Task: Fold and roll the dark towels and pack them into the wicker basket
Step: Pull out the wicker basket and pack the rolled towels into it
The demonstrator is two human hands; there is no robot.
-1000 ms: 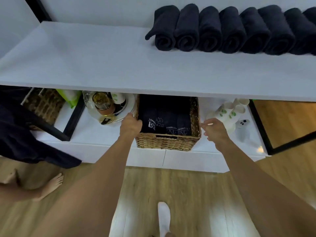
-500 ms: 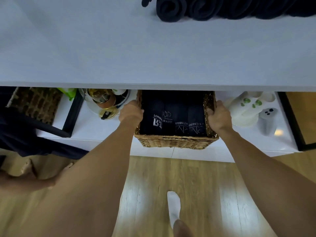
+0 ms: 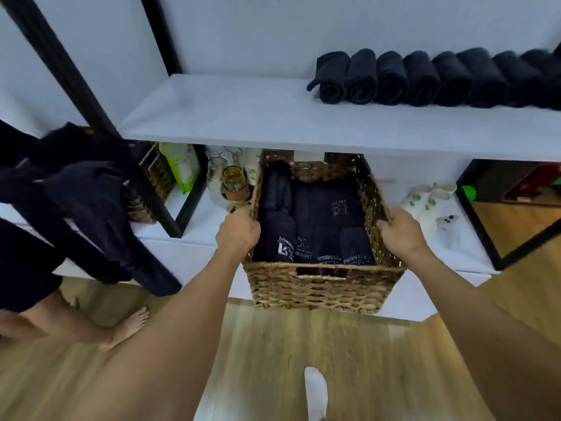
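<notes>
Hands clamp the wicker basket (image 3: pixel 321 287) by its two side rims: the left hand (image 3: pixel 238 230) has its grip closed over the left rim, the right hand (image 3: pixel 400 230) has its grip closed over the right rim. It sits partly out from under the white upper shelf (image 3: pixel 243 117), its front wall overhanging the edge of the low white shelf (image 3: pixel 194 235) above the wooden floor (image 3: pixel 273 360). Inside lie dark towels (image 3: pixel 318 226), folded and rolled, some showing pale printed lettering. On the upper shelf, a row of rolled dark towels (image 3: pixel 425 79) lies side by side toward the right. Left of the basket stands a cluster of glass jars (image 3: pixel 232 180); right of it, white cups with green marks (image 3: pixel 425 202). Dark cloth (image 3: pixel 91 208) hangs at far left, above another person's bare foot (image 3: pixel 130 325).
</notes>
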